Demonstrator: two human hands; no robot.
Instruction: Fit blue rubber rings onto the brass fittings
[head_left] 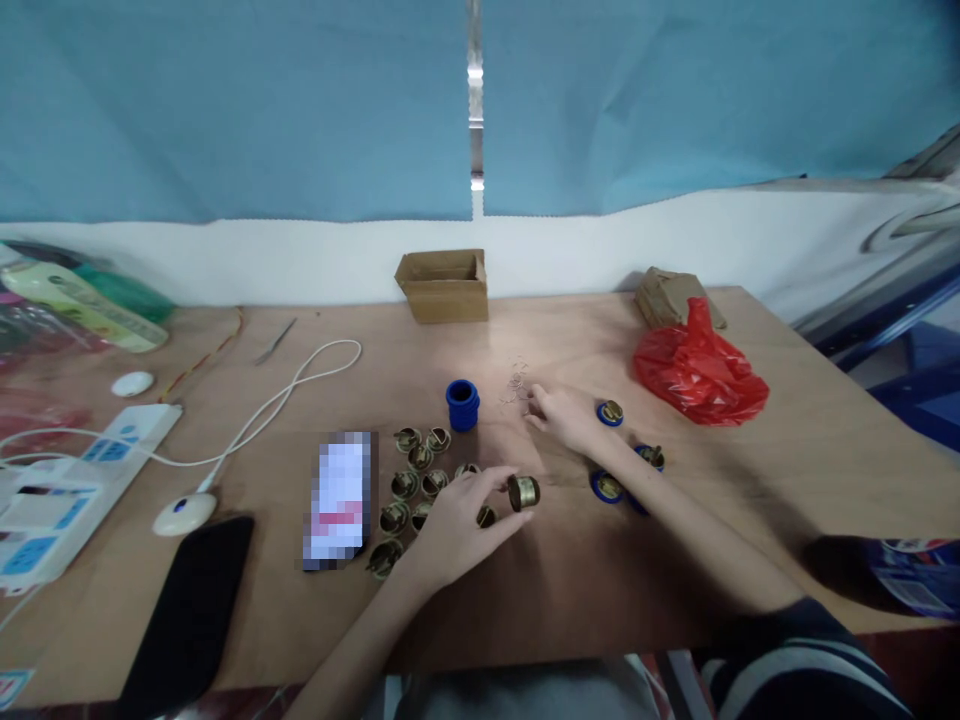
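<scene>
Your left hand (454, 525) pinches a brass fitting (523, 492) between fingertips, just right of the cluster of brass fittings (416, 478) on the counter (570, 560). Your right hand (562, 415) curls loosely over a small pile of wire clips (516, 383); whether its grip holds one, you cannot tell. A blue cap (463, 404) stands just beyond.

Brass fittings (420, 480) crowding bare tabletop (570, 560)
</scene>
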